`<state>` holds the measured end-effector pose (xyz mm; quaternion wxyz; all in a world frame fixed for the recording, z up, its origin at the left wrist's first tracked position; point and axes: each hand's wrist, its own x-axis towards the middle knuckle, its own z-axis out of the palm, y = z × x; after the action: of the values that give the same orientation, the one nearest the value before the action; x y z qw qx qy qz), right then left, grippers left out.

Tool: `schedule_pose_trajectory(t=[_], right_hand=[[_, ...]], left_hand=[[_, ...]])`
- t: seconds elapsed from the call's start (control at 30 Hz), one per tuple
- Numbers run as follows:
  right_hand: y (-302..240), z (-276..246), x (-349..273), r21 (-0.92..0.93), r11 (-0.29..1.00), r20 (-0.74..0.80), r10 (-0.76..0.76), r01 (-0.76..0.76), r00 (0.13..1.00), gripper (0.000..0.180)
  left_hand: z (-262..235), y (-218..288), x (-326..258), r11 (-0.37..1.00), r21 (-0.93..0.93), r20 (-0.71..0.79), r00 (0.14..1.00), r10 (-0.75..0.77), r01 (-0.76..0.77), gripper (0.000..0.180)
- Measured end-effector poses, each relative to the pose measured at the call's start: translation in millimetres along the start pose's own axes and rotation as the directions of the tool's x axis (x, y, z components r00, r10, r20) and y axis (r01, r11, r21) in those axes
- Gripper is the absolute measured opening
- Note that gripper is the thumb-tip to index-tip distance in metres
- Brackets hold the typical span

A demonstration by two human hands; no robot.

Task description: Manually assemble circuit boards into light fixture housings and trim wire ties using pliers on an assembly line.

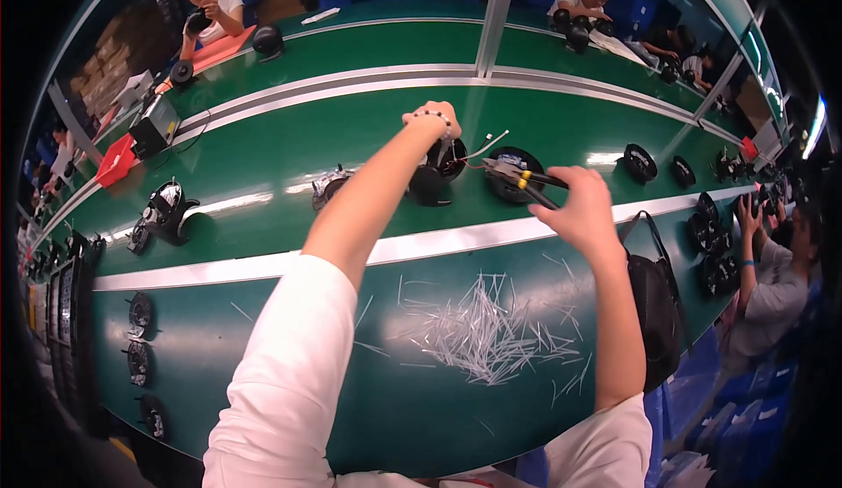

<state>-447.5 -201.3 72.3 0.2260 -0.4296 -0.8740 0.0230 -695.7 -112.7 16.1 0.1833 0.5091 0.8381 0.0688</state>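
Note:
My right hand grips a pair of pliers with black and yellow handles. The jaws lie over a round black part on the green bench, near the loose ends of some thin white wires. My left hand, with a beaded bracelet at its wrist, is curled at a black rounded housing from which the wires come. What its fingers hold is hidden behind the hand. Partly behind my left forearm sits another black part with wiring.
White thin strips lie heaped on the near table. A black bag hangs at its right edge. Black assemblies stand left on the bench; more black parts stand right. Co-workers sit across the bench and at the right.

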Motion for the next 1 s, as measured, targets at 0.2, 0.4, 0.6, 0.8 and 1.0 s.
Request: schedule_pose_trajectory(t=[0.2,0.4,0.6,0.8,1.0], right_hand=[[-8.3,59.0,38.8,-0.21,0.976,-0.048,-0.063,0.052,0.997,0.029],[7.6,79.0,50.4,-0.336,0.942,-0.036,0.014,-0.025,0.999,0.022],[4.8,79.7,58.9,-0.416,0.909,0.024,0.042,-0.028,0.999,0.02],[6.5,68.3,57.9,-0.539,0.841,0.008,0.054,-0.041,0.999,0.024],[18.7,77.3,62.4,-0.546,0.837,0.032,0.066,-0.038,0.997,0.029]], left_hand=[[5.4,-14.4,44.9,0.985,-0.142,0.07,0.992,0.107,-0.096,0.036],[6.4,-4.9,28.7,0.873,-0.358,-0.066,0.941,0.331,-0.332,0.017],[-5.9,4.9,10.8,0.871,-0.282,-0.043,0.912,0.407,-0.402,0.014],[-2.2,9.2,6.1,0.844,-0.329,-0.1,0.905,0.414,-0.423,0.018],[4.0,23.1,2.6,0.839,-0.359,-0.076,0.909,0.411,-0.409,0.016]])
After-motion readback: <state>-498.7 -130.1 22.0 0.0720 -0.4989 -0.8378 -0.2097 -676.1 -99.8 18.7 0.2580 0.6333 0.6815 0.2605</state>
